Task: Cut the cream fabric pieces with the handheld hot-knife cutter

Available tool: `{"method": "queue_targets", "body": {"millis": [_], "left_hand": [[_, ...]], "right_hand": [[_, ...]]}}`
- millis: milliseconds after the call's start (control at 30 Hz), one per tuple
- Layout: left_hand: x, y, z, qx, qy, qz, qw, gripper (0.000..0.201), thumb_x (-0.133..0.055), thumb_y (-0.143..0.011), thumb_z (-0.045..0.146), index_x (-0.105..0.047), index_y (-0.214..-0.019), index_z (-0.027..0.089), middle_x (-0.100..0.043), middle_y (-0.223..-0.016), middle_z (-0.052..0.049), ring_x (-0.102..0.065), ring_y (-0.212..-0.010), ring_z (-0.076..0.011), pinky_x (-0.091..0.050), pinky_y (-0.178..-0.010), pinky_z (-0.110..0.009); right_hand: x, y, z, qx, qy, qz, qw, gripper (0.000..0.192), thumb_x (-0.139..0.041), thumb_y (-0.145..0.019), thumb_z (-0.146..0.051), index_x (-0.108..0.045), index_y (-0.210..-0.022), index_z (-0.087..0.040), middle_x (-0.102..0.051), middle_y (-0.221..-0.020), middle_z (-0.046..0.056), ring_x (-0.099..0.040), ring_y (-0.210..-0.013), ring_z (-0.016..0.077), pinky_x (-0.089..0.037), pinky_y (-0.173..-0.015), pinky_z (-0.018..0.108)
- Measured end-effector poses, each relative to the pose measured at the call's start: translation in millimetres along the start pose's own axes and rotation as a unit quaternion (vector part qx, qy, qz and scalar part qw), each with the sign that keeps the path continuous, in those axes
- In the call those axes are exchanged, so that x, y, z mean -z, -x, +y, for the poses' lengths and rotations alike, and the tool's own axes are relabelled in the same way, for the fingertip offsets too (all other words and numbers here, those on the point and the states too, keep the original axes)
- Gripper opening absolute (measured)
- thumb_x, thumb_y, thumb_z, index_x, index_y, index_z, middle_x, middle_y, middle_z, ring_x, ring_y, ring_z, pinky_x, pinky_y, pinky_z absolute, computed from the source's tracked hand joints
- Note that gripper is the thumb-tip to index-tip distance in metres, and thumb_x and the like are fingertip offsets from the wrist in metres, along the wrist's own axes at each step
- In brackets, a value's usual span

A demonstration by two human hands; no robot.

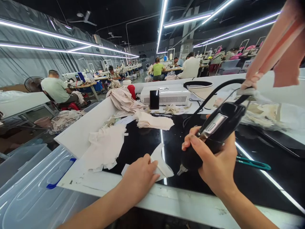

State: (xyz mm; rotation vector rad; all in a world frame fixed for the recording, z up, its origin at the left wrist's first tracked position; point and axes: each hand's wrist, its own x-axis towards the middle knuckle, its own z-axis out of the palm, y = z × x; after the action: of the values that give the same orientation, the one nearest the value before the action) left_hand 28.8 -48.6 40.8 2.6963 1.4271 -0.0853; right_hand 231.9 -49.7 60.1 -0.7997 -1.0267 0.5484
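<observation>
Tool in right hand; left hand pins one fabric piece.

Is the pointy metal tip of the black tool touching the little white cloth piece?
Apart. The head view shows the black handheld tool's metal tip over bare dark table, with a gap to the white cloth piece under the left hand.

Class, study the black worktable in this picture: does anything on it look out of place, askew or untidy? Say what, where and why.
Cream fabric pieces lie in loose, crumpled heaps along the table's left side, some spilling over its white edge. Teal-handled scissors lie apart beside the right hand, which grips a black corded tool. The left hand presses a small piece.
</observation>
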Motion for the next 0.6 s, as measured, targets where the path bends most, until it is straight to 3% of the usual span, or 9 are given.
{"method": "queue_targets", "body": {"millis": [233,433,600], "left_hand": [[-1.7,1.1,1.6,-0.009,0.0,-0.003,1.0,0.011,-0.062,-0.108,0.025,-0.07,-0.114,0.021,-0.068,-0.108,-0.004,-0.071,-0.09,-0.0225,-0.055,-0.074,-0.031],[-17.0,-1.6,-4.1,-0.104,-0.062,0.148,0.982,0.014,-0.06,-0.102,0.006,-0.067,-0.105,0.018,-0.068,-0.098,-0.005,-0.066,-0.086,-0.0234,-0.056,-0.074,-0.035],[-28.5,-8.2,2.7,-0.245,0.004,0.215,0.945,0.015,-0.061,-0.101,0.001,-0.066,-0.104,0.015,-0.07,-0.102,-0.005,-0.067,-0.092,-0.0211,-0.06,-0.082,-0.034]], "right_hand": [[5.9,0.3,4.7,0.007,0.007,0.009,1.0,0.035,-0.085,-0.088,-0.027,-0.053,-0.102,-0.031,-0.067,-0.088,-0.006,-0.064,-0.064,0.0166,-0.056,-0.058,0.034],[3.3,0.3,7.2,0.008,-0.009,0.01,1.0,0.036,-0.085,-0.088,-0.026,-0.053,-0.103,-0.03,-0.068,-0.088,-0.007,-0.065,-0.063,0.0152,-0.058,-0.059,0.032],[0.4,2.3,9.5,0.016,-0.012,0.004,1.0,0.035,-0.085,-0.088,-0.024,-0.053,-0.102,-0.03,-0.068,-0.086,-0.007,-0.065,-0.062,0.0142,-0.059,-0.058,0.03]]}}
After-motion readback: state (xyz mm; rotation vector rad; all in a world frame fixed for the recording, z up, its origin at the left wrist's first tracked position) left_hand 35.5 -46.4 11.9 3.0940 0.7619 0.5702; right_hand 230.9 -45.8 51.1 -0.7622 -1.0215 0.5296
